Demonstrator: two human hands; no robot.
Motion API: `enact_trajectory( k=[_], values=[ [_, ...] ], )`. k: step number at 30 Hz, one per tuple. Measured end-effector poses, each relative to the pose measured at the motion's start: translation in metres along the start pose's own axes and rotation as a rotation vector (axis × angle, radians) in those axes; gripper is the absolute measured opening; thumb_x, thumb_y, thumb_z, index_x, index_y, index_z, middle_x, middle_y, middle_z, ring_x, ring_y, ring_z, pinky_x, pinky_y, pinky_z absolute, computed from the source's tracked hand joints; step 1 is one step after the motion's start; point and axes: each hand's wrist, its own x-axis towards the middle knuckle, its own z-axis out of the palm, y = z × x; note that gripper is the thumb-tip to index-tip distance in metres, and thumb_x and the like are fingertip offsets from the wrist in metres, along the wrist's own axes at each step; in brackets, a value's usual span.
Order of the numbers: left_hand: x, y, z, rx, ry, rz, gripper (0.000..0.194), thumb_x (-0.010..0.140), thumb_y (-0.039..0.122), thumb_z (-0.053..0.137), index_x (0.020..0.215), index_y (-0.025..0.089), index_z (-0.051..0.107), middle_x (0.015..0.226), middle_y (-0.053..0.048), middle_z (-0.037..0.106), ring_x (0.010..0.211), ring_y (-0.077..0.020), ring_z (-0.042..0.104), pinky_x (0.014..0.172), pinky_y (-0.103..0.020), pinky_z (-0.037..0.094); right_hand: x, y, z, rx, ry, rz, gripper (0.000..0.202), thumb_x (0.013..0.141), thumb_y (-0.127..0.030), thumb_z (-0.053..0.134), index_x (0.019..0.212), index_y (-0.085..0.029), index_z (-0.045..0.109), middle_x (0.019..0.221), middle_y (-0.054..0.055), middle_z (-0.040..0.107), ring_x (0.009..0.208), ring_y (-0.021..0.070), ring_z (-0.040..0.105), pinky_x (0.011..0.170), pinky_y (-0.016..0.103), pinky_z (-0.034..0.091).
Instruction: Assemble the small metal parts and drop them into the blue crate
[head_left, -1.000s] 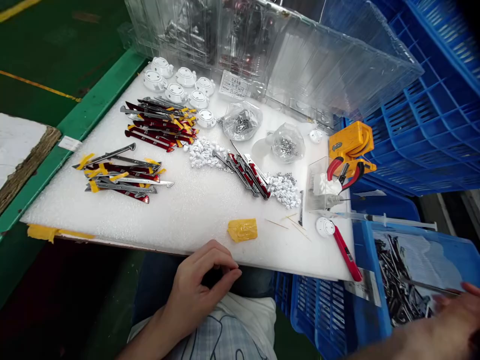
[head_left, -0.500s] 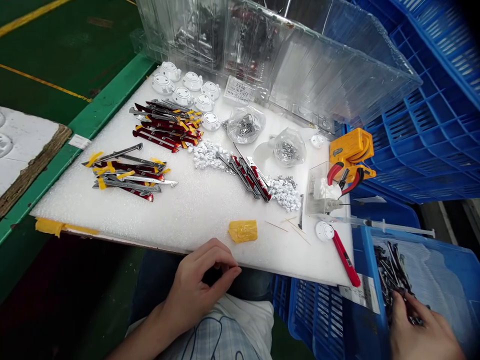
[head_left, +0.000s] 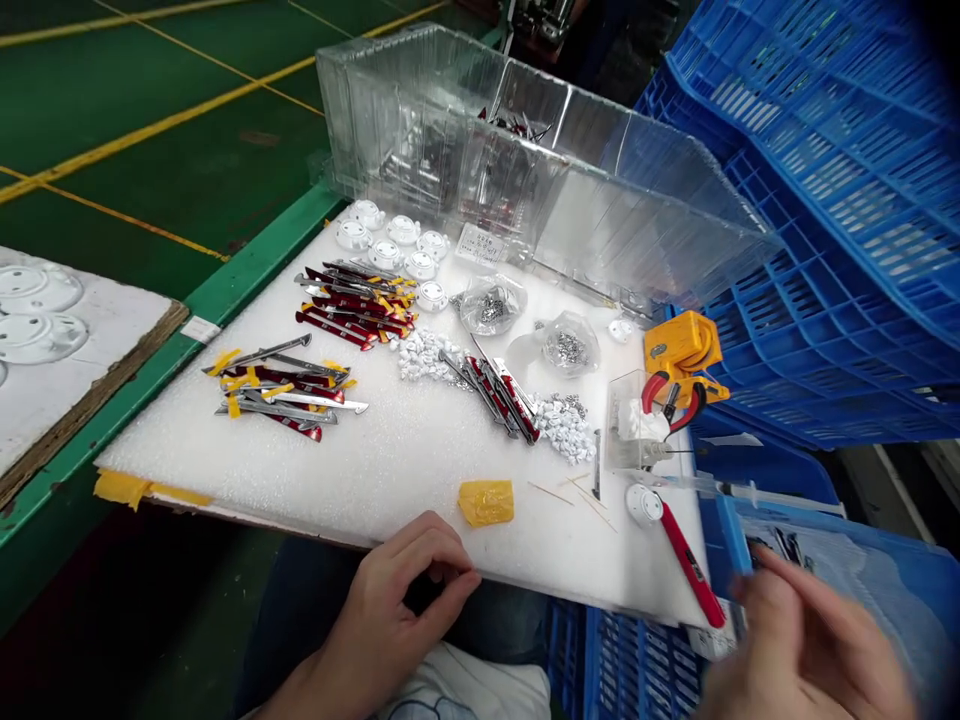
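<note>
My left hand (head_left: pixel 409 600) is at the table's front edge, thumb and forefinger pressed together. Whatever may be between those fingertips is too small to see. Just beyond it lies a yellow tape-wrapped block (head_left: pixel 486 503). Blurred by motion, my right hand (head_left: pixel 810 640) is over the near side of the blue bin (head_left: pixel 885 545) of dark metal parts, its thumb and fingers drawn together. What it holds, if anything, I cannot make out. A red-handled tool (head_left: pixel 691 565) and a white round part (head_left: pixel 643 504) lie to its left on the white foam sheet (head_left: pixel 405 460).
Red and grey blade-shaped parts with yellow tape (head_left: pixel 281 390) lie at the left, more (head_left: pixel 356 305) behind. Small white pieces (head_left: pixel 566 428) and bags of metal bits (head_left: pixel 491 305) sit mid-table. A clear bin (head_left: pixel 600 190), tape dispenser (head_left: pixel 682 350), pliers (head_left: pixel 675 400) and syringe (head_left: pixel 780 495) stand around.
My right hand has come up and left, out of the metal parts in the blue bin. The left hand keeps its pinch. The camera view has tilted up.
</note>
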Motion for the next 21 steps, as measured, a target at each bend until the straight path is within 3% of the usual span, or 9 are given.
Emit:
enact_trajectory(
  k=[1, 3, 6, 8, 10, 12, 16, 19, 21],
  values=[
    [0.001, 0.002, -0.003, -0.009, 0.018, 0.013, 0.020, 0.097, 0.010, 0.066, 0.081, 0.022, 0.065, 0.070, 0.002, 0.065, 0.061, -0.0133, 0.061, 0.055, -0.022, 0.050, 0.010, -0.009, 0.024, 0.046, 0.003, -0.040, 0.018, 0.093, -0.024, 0.081, 0.110, -0.024, 0.085, 0.092, 0.007, 0.074, 0.077, 0.0239, 0.065, 0.063, 0.037, 0.048],
    [0.006, 0.005, -0.010, -0.017, 0.087, 0.047, 0.020, 0.096, 0.007, 0.064, 0.084, 0.023, 0.066, 0.071, 0.002, 0.065, 0.062, -0.0132, 0.061, 0.056, -0.021, 0.050, 0.034, -0.020, 0.068, 0.113, -0.135, -0.090, 0.006, 0.093, -0.027, 0.082, 0.097, -0.022, 0.085, 0.082, 0.004, 0.074, 0.071, 0.0182, 0.063, 0.060, 0.031, 0.046],
    [0.017, 0.008, -0.022, 0.027, 0.205, 0.080, 0.023, 0.096, 0.003, 0.062, 0.085, 0.023, 0.066, 0.071, 0.003, 0.064, 0.064, -0.0132, 0.060, 0.058, -0.022, 0.050, 0.071, -0.024, 0.121, 0.035, -0.398, -0.018, 0.022, 0.098, -0.040, 0.073, 0.101, -0.020, 0.082, 0.077, 0.002, 0.072, 0.062, 0.0148, 0.058, 0.058, 0.028, 0.043],
    [0.026, 0.005, -0.028, 0.087, 0.246, 0.084, 0.024, 0.094, 0.002, 0.063, 0.083, 0.023, 0.066, 0.071, 0.003, 0.064, 0.064, -0.0134, 0.061, 0.059, -0.023, 0.051, 0.088, -0.022, 0.149, -0.016, -0.540, 0.015, 0.028, 0.094, -0.046, 0.074, 0.101, -0.019, 0.079, 0.071, -0.001, 0.069, 0.059, 0.0150, 0.055, 0.061, 0.030, 0.044],
    [0.032, 0.001, -0.028, 0.135, 0.270, 0.093, 0.024, 0.093, 0.002, 0.064, 0.082, 0.023, 0.065, 0.072, 0.003, 0.066, 0.065, -0.0136, 0.063, 0.060, -0.023, 0.053, 0.097, -0.019, 0.172, -0.032, -0.596, 0.022, 0.026, 0.091, -0.043, 0.076, 0.102, -0.020, 0.077, 0.068, -0.002, 0.066, 0.060, 0.0166, 0.055, 0.066, 0.031, 0.044],
    [0.033, -0.004, -0.026, 0.173, 0.270, 0.114, 0.023, 0.093, 0.001, 0.065, 0.084, 0.023, 0.066, 0.074, 0.004, 0.067, 0.065, -0.0131, 0.065, 0.062, -0.023, 0.054, 0.101, -0.017, 0.190, -0.034, -0.632, 0.025, 0.018, 0.086, -0.038, 0.079, 0.090, -0.022, 0.073, 0.066, -0.003, 0.063, 0.062, 0.0174, 0.053, 0.069, 0.033, 0.044],
    [0.031, -0.010, -0.020, 0.239, 0.252, 0.177, 0.022, 0.094, 0.001, 0.066, 0.087, 0.022, 0.068, 0.076, 0.004, 0.070, 0.065, -0.0120, 0.066, 0.065, -0.024, 0.054, 0.103, -0.019, 0.203, 0.025, -0.643, 0.033, 0.033, 0.081, -0.037, 0.079, 0.064, -0.024, 0.053, 0.070, -0.001, 0.058, 0.068, 0.0173, 0.053, 0.071, 0.033, 0.047],
    [0.030, -0.011, -0.020, 0.219, 0.255, 0.170, 0.023, 0.095, 0.000, 0.066, 0.088, 0.022, 0.067, 0.076, 0.004, 0.069, 0.067, -0.0121, 0.066, 0.066, -0.024, 0.055, 0.098, -0.025, 0.186, 0.122, -0.574, 0.072, 0.027, 0.089, -0.049, 0.070, 0.085, -0.024, 0.060, 0.097, 0.005, 0.069, 0.088, 0.0206, 0.065, 0.067, 0.031, 0.052],
    [0.030, -0.011, -0.022, 0.206, 0.250, 0.173, 0.023, 0.094, 0.000, 0.066, 0.088, 0.022, 0.066, 0.077, 0.004, 0.068, 0.068, -0.0124, 0.066, 0.066, -0.024, 0.055, 0.088, -0.030, 0.165, 0.282, -0.529, 0.154, 0.030, 0.096, -0.055, 0.063, 0.102, -0.026, 0.059, 0.112, 0.008, 0.072, 0.091, 0.0201, 0.069, 0.060, 0.028, 0.053]
  ],
)
